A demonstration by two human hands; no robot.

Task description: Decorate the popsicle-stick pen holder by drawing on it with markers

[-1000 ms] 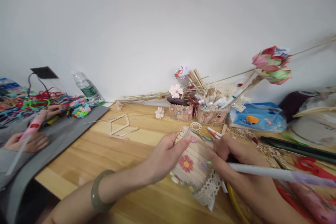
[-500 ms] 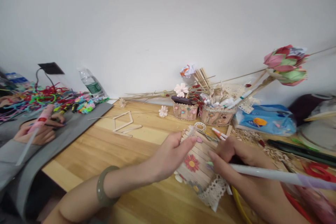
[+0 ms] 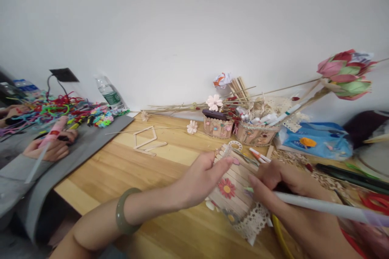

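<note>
A craft-stick piece (image 3: 243,188) with a red flower, small pink and grey decorations and lace along its lower end is tilted above the table. My left hand (image 3: 206,178) grips its left edge, thumb on the front face and the other fingers hidden behind. My right hand (image 3: 273,186) is closed around a white marker (image 3: 322,204) with a pale purple rear end. The marker's front end is mostly hidden by my fingers; a small green and purple bit (image 3: 249,191) shows at the stick face beside my thumb.
Behind stand two craft-stick baskets (image 3: 217,128) with markers, lace and dried stems. Loose craft sticks (image 3: 146,143) lie left of centre. A blue tissue pack (image 3: 319,141) and wood shavings are at right. On the left, a co-worker's hand (image 3: 56,149) holds a pink-and-white tool near colourful cords.
The whole view has shifted slightly, so things appear further right. My left hand keeps its grip on the craft-stick piece, and my right hand still holds the marker close to its face.
</note>
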